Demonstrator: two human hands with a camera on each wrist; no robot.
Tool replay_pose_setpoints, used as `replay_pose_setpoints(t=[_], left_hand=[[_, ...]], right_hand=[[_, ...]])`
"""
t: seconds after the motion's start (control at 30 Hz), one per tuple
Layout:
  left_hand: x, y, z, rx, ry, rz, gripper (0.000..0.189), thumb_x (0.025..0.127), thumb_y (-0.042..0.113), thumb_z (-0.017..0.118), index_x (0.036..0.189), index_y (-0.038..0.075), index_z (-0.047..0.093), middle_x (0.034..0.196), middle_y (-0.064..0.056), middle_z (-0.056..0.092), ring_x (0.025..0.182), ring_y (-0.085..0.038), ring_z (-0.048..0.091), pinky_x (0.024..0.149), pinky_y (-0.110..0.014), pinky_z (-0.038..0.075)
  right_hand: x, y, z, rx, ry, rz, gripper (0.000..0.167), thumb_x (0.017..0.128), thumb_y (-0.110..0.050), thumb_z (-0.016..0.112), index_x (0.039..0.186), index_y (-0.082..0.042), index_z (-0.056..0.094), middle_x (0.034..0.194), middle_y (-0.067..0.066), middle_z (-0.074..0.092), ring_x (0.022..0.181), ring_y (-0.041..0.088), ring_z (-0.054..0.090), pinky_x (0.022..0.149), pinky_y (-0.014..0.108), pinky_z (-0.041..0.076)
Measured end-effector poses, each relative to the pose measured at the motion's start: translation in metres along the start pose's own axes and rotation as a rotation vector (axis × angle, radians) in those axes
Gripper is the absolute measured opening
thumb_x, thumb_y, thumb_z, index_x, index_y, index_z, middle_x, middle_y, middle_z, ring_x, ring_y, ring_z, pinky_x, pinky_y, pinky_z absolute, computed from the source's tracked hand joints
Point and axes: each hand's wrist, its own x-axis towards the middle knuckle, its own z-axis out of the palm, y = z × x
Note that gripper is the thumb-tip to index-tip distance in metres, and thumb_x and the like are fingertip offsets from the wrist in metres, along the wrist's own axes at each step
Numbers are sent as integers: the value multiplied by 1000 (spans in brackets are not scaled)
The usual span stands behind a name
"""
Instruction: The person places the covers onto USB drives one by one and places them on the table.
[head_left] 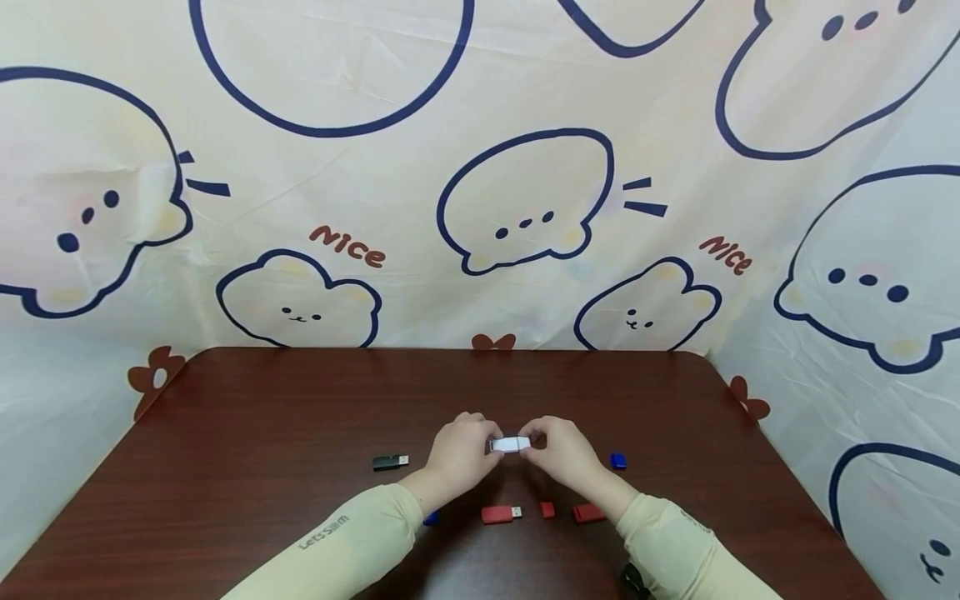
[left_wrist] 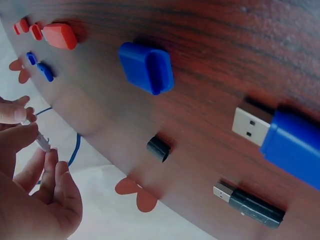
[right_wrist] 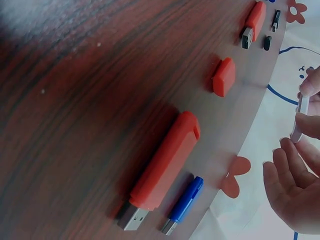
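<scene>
Over the middle of the table, both hands hold a small white USB stick [head_left: 510,444] level between them. My left hand [head_left: 461,454] pinches its left end between thumb and fingers. Its right end, beyond a thin seam across the body, is pinched by my right hand [head_left: 566,454]. In the left wrist view the white stick [left_wrist: 42,142] is partly covered by fingers. The right wrist view has it edge-on as a narrow white strip [right_wrist: 304,104] by the right thumb. Below the hands lie a red USB stick [head_left: 498,515] and a red cap [head_left: 547,509].
A black USB stick [head_left: 390,462] lies left of the hands, a blue cap [head_left: 618,461] to the right. Another red stick [head_left: 588,512] is partly behind the right forearm. Nearer the left wrist camera are a blue USB stick [left_wrist: 295,147] and a black cap [left_wrist: 159,148]. Patterned cloth [head_left: 405,183] surrounds the table.
</scene>
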Motion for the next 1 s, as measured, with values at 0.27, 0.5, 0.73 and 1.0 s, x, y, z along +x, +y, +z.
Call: replay_pose_setpoints(t=[0.27, 0.5, 0.73, 1.0], left_hand=[[-1, -4, 1, 8, -7, 0, 13, 77, 22, 75, 86, 13, 72, 78, 0, 63, 67, -10, 47, 57, -23, 43], [-1, -6, 4, 15, -18, 12, 14, 77, 23, 75, 86, 13, 72, 78, 1, 63, 67, -10, 47, 58, -23, 43], [3, -7, 6, 47, -7, 12, 12, 76, 22, 76, 84, 13, 72, 76, 1, 62, 67, -10, 48, 57, -23, 43], [1, -7, 12, 95, -31, 9, 12, 76, 22, 76, 81, 14, 71, 72, 2, 61, 66, -11, 49, 57, -26, 42]], right_hand=[[1, -1, 4, -3, -15, -9, 11, 78, -12, 73, 88, -10, 69, 82, 1, 62, 67, 10, 49, 57, 23, 42], [1, -1, 6, -6, -34, 10, 11, 77, -13, 74, 87, -11, 69, 80, 0, 62, 66, 10, 49, 57, 24, 42], [6, -1, 9, -26, -25, 13, 10, 76, -10, 74, 85, -9, 69, 77, 0, 62, 67, 11, 50, 59, 26, 44], [6, 3, 16, -126, -28, 1, 10, 75, -13, 75, 83, -11, 69, 77, 0, 61, 67, 11, 49, 58, 27, 41]])
